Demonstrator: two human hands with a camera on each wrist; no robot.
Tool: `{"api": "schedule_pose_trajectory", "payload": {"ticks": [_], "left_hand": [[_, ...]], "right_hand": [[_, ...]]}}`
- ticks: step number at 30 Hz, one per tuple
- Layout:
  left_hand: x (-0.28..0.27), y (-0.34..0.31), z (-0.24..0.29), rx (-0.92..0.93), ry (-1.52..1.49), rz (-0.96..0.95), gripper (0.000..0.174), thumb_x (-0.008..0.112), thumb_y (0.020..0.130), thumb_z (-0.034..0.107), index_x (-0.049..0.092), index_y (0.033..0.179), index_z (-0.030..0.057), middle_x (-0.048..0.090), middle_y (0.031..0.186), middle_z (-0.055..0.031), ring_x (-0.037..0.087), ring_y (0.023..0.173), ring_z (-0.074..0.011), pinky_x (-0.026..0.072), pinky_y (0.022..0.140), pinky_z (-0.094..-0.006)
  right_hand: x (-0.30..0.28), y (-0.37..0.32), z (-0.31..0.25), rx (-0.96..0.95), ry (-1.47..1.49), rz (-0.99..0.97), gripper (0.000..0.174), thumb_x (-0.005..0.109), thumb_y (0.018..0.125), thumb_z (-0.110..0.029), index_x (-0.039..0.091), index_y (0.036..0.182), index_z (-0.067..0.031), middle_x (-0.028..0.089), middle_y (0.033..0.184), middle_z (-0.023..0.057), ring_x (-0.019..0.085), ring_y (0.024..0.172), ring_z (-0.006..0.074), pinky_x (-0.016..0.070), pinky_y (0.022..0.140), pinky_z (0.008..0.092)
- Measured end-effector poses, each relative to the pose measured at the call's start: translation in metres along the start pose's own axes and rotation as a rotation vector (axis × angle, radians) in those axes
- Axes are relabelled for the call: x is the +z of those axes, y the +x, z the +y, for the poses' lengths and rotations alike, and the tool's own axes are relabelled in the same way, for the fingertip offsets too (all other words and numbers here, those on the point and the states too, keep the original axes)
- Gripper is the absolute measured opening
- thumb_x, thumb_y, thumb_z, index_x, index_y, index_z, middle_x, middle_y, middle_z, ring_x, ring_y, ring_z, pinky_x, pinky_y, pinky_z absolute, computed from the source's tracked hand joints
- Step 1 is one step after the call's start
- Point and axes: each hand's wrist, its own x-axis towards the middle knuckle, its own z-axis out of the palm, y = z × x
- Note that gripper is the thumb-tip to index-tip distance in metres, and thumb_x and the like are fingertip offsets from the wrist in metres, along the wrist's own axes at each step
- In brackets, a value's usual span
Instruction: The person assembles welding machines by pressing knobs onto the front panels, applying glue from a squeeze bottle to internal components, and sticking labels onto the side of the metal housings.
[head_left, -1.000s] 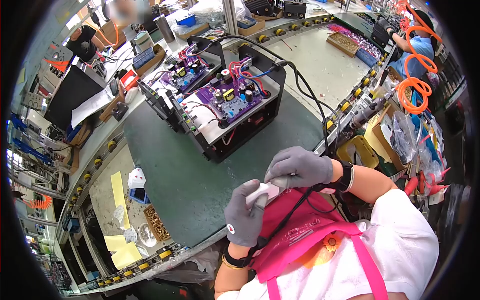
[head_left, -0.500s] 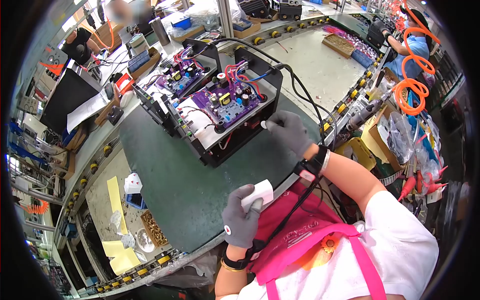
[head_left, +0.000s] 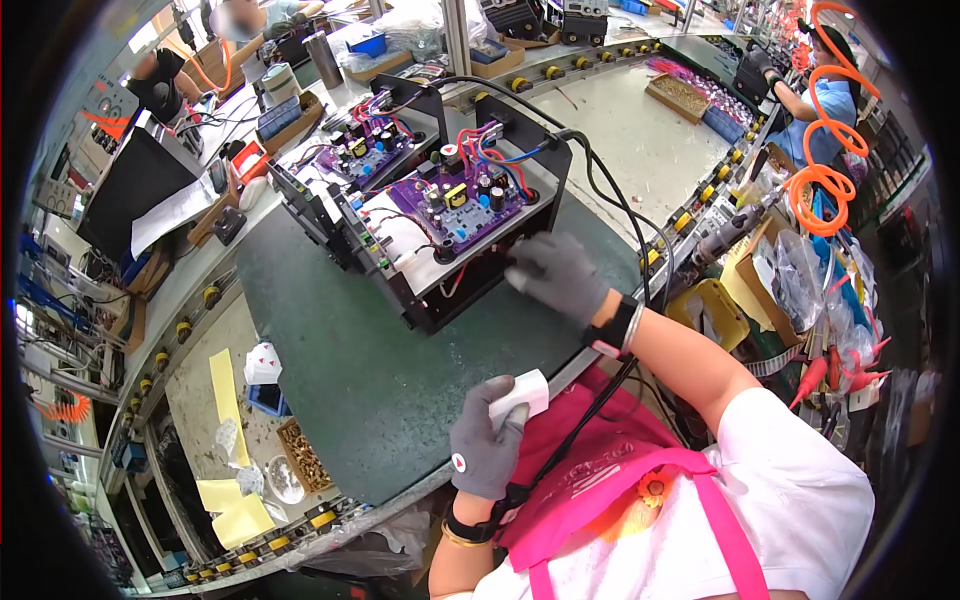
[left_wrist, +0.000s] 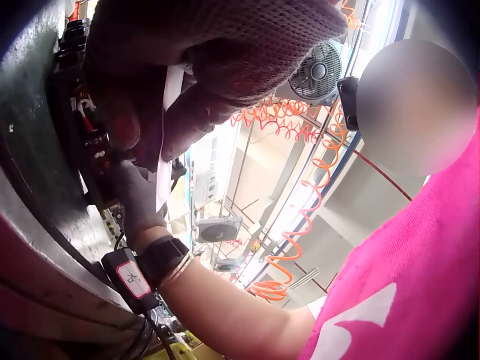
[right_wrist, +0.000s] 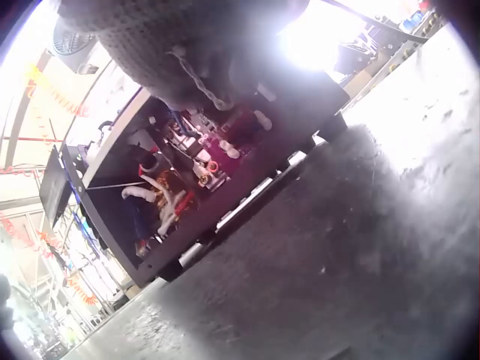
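Note:
My gloved left hand (head_left: pixel 485 450) pinches a folded white piece (head_left: pixel 525 393) near the table's front edge; the left wrist view shows that piece (left_wrist: pixel 166 150) as a thin sheet between its fingers. My gloved right hand (head_left: pixel 560 275) is at the open side of the nearer black case (head_left: pixel 405 300), fingers pointing into it. A purple circuit board (head_left: pixel 465 205) with red and blue wires lies on top. In the right wrist view the hand (right_wrist: pixel 165 45) covers the upper part of the case opening, where wires and parts show. Whether its fingertips hold anything is hidden.
A second case with a purple board (head_left: pixel 360 160) stands behind. Black cables (head_left: pixel 610 190) run down past the right forearm. At the left are a blue bin (head_left: pixel 267 398), a box of small brass-coloured parts (head_left: pixel 303 455) and yellow paper (head_left: pixel 228 410). Another person sits at the far right.
My right hand left the white piece, carried a small round white thing towards the case, then moved slightly down and left by its open side. My left hand still holds the white piece.

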Motion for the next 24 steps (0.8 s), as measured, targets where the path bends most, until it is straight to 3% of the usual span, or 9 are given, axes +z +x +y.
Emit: {"api": "schedule_pose_trajectory", "payload": {"ticks": [3, 5, 6, 7, 9, 10, 14, 18, 24], "left_hand": [[-0.002, 0.001, -0.002, 0.050, 0.115, -0.027, 0.034, 0.068, 0.078, 0.004, 0.056, 0.110, 0.0014, 0.065, 0.104, -0.0149, 0.065, 0.094, -0.0280, 0.0504, 0.082, -0.0343], [-0.008, 0.006, 0.003, 0.107, 0.276, -0.073, 0.036, 0.066, 0.076, 0.002, 0.056, 0.110, 0.0018, 0.066, 0.101, -0.0163, 0.065, 0.091, -0.0330, 0.0512, 0.080, -0.0363], [-0.010, 0.007, 0.004, 0.104, 0.328, -0.109, 0.036, 0.063, 0.074, 0.002, 0.057, 0.110, 0.0047, 0.065, 0.098, -0.0183, 0.063, 0.089, -0.0385, 0.0510, 0.077, -0.0407], [-0.010, 0.007, 0.004, 0.103, 0.375, -0.147, 0.035, 0.062, 0.074, 0.001, 0.057, 0.108, 0.0054, 0.065, 0.095, -0.0169, 0.062, 0.086, -0.0387, 0.0502, 0.075, -0.0423], [-0.010, 0.009, 0.003, 0.118, 0.472, -0.225, 0.033, 0.060, 0.073, -0.001, 0.059, 0.105, 0.0067, 0.064, 0.088, -0.0142, 0.060, 0.079, -0.0390, 0.0486, 0.071, -0.0455], [-0.006, 0.009, -0.001, 0.184, 0.328, -0.165, 0.026, 0.063, 0.074, 0.006, 0.061, 0.100, 0.0098, 0.063, 0.083, -0.0120, 0.059, 0.076, -0.0380, 0.0486, 0.070, -0.0445], [-0.011, 0.002, 0.002, 0.218, 0.359, -0.298, 0.020, 0.065, 0.076, 0.023, 0.064, 0.094, 0.0123, 0.065, 0.087, -0.0120, 0.061, 0.080, -0.0354, 0.0495, 0.070, -0.0440], [-0.007, -0.002, 0.001, 0.098, 0.382, -0.283, 0.018, 0.066, 0.077, 0.024, 0.064, 0.090, 0.0112, 0.065, 0.088, -0.0137, 0.061, 0.083, -0.0364, 0.0501, 0.069, -0.0441], [-0.002, -0.007, -0.014, 0.233, 0.410, -0.225, 0.015, 0.064, 0.079, 0.023, 0.066, 0.084, 0.0091, 0.064, 0.086, -0.0163, 0.061, 0.080, -0.0362, 0.0491, 0.068, -0.0452]], "right_hand": [[-0.013, -0.012, -0.013, -0.104, 0.259, -0.130, 0.014, 0.069, 0.078, -0.014, 0.068, 0.090, -0.0068, 0.065, 0.078, 0.0094, 0.064, 0.074, 0.0270, 0.0491, 0.069, 0.0373], [-0.040, -0.010, -0.046, -0.048, 0.357, -0.255, 0.015, 0.069, 0.079, -0.014, 0.068, 0.092, -0.0068, 0.066, 0.078, 0.0090, 0.065, 0.073, 0.0273, 0.0500, 0.069, 0.0368], [-0.050, -0.009, -0.059, -0.083, 0.410, -0.316, 0.016, 0.069, 0.078, -0.015, 0.068, 0.092, -0.0074, 0.065, 0.078, 0.0084, 0.064, 0.073, 0.0271, 0.0497, 0.069, 0.0368], [-0.057, -0.010, -0.070, -0.117, 0.463, -0.375, 0.017, 0.070, 0.078, -0.016, 0.068, 0.093, -0.0080, 0.065, 0.078, 0.0078, 0.064, 0.072, 0.0270, 0.0494, 0.068, 0.0368], [-0.065, -0.009, -0.091, -0.407, 0.453, -0.444, 0.021, 0.071, 0.078, -0.021, 0.067, 0.096, -0.0099, 0.064, 0.081, 0.0050, 0.063, 0.076, 0.0248, 0.0480, 0.070, 0.0368], [-0.066, -0.013, -0.098, -0.496, 0.424, -0.480, 0.024, 0.070, 0.079, -0.026, 0.065, 0.097, -0.0120, 0.062, 0.086, 0.0039, 0.061, 0.079, 0.0221, 0.0466, 0.073, 0.0366], [-0.061, -0.022, -0.120, -0.751, 0.271, -0.457, 0.028, 0.070, 0.079, -0.026, 0.064, 0.104, -0.0133, 0.060, 0.093, 0.0010, 0.059, 0.081, 0.0180, 0.0461, 0.074, 0.0355], [-0.060, -0.019, -0.129, -0.863, 0.163, -0.571, 0.026, 0.066, 0.073, -0.020, 0.063, 0.096, -0.0104, 0.058, 0.090, 0.0014, 0.058, 0.079, 0.0193, 0.0477, 0.075, 0.0370], [-0.051, -0.006, -0.127, -0.930, 0.225, -0.692, 0.020, 0.068, 0.073, -0.018, 0.065, 0.092, -0.0122, 0.060, 0.088, 0.0017, 0.060, 0.079, 0.0193, 0.0481, 0.073, 0.0364]]}}
